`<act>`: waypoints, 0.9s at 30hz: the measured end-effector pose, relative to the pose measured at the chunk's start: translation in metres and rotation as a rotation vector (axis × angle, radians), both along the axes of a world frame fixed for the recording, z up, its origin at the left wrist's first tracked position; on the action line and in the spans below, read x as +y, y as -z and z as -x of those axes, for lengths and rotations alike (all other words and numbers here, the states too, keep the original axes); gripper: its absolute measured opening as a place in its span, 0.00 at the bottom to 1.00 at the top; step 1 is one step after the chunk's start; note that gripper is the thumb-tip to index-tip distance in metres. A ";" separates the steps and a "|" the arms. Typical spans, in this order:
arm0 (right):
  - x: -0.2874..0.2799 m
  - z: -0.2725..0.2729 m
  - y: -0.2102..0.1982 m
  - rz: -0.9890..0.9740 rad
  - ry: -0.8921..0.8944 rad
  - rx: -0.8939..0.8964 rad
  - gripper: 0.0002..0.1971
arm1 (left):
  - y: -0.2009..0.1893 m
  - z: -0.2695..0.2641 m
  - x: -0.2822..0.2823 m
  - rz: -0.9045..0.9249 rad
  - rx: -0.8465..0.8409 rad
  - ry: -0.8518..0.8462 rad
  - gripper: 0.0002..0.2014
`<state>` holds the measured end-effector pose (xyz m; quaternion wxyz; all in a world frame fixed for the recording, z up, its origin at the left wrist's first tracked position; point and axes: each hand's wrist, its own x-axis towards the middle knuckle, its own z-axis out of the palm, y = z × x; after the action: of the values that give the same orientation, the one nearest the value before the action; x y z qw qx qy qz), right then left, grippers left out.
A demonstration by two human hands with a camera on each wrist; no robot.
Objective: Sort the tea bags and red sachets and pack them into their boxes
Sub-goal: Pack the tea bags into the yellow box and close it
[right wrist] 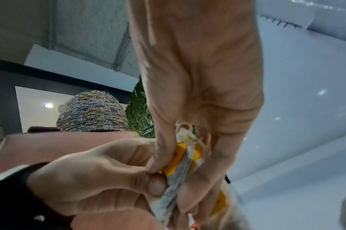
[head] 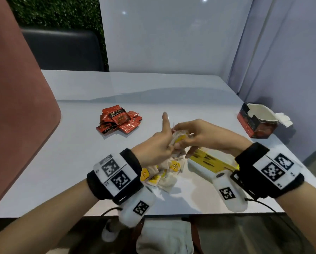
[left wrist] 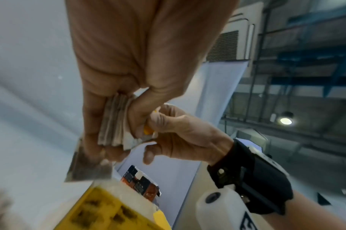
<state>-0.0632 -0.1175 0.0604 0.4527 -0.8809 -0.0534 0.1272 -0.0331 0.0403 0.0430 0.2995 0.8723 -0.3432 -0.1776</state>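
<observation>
Tea bags lie in a loose heap [head: 164,176] at the near edge of the worktop [head: 65,162], pale pouches with yellow tags, just below the left wrist. Beside them to the right sits the yellow box [head: 211,161], lying flat under the right forearm. Above both, the two hands meet over the middle of the worktop. The left hand [head: 157,145] clamps a stack of tea bags [left wrist: 114,123] between thumb and curled fingers, its index finger pointing up. The right hand [head: 199,133] pinches the same stack from the other side, thumb and fingers closed on its yellow-tagged end [right wrist: 183,160]. The stack is held in the air, clear of the surface.

Farther back on the left, the red sachets [head: 119,119] are piled together, well apart from the hands. Off at the right edge stands the red box [head: 255,121], its top flaps open and a white interior showing. A white partition [head: 171,33] rises behind the worktop.
</observation>
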 end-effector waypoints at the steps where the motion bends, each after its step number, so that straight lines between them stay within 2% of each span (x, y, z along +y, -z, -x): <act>1: -0.008 0.000 -0.004 -0.013 0.031 -0.024 0.19 | -0.008 -0.004 -0.008 -0.015 -0.025 0.016 0.42; 4: -0.031 0.002 -0.019 -0.020 0.063 -0.071 0.14 | -0.026 -0.017 -0.026 -0.005 -0.016 0.066 0.48; 7: -0.048 0.005 -0.035 0.046 0.064 -0.103 0.13 | -0.033 -0.030 -0.024 0.073 0.110 0.112 0.51; 9: -0.057 0.008 -0.043 0.040 0.049 -0.091 0.13 | -0.024 -0.040 -0.014 0.183 0.178 0.087 0.43; 11: -0.064 0.008 -0.046 -0.024 0.027 -0.042 0.14 | -0.009 -0.043 -0.004 0.229 0.162 0.039 0.33; 14: -0.065 0.004 -0.041 -0.154 -0.033 0.070 0.16 | 0.014 -0.030 0.002 0.213 0.182 0.078 0.32; 17: -0.058 -0.002 -0.030 -0.250 -0.079 0.174 0.15 | 0.027 -0.014 0.001 0.358 0.311 0.101 0.30; 22: -0.049 -0.011 -0.018 -0.373 -0.079 0.266 0.16 | 0.031 -0.004 0.000 0.515 0.477 -0.014 0.19; 24: -0.048 -0.013 -0.018 -0.403 -0.091 0.304 0.16 | 0.034 -0.004 0.003 0.512 0.471 -0.061 0.15; 27: -0.050 -0.010 -0.019 -0.333 -0.124 0.344 0.12 | 0.036 -0.008 0.010 0.503 0.460 -0.121 0.11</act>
<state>-0.0528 -0.1677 0.0792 0.5852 -0.7547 -0.0498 0.2922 -0.0249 0.0508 0.0067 0.5848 0.7269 -0.2475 -0.2612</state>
